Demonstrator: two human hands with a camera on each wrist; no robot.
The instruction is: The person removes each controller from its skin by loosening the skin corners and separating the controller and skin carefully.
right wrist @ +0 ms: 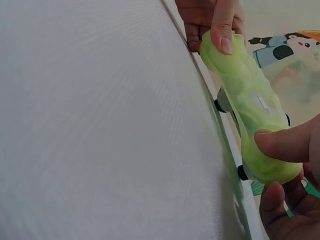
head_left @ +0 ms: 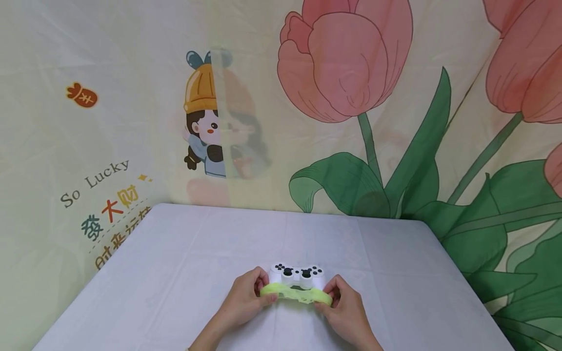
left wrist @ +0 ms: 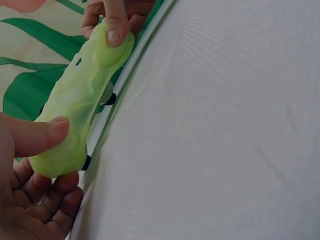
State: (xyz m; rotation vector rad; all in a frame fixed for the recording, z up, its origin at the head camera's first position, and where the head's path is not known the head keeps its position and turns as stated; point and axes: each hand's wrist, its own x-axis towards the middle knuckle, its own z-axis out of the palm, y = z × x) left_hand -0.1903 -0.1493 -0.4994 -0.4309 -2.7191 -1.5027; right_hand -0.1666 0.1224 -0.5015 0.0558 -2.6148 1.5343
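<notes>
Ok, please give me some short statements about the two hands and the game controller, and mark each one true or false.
1. The left hand and the right hand both hold the white game controller. True.
2. The yellow-green silicone cover lies alone on the table, away from the controller. False: it is on the near side of the controller, pinched under both thumbs.
3. The controller has black sticks and buttons. True.
4. The table has a red cloth on it. False: the cloth is pale, almost white.
5. The wall behind shows pink tulips with green leaves. True.
</notes>
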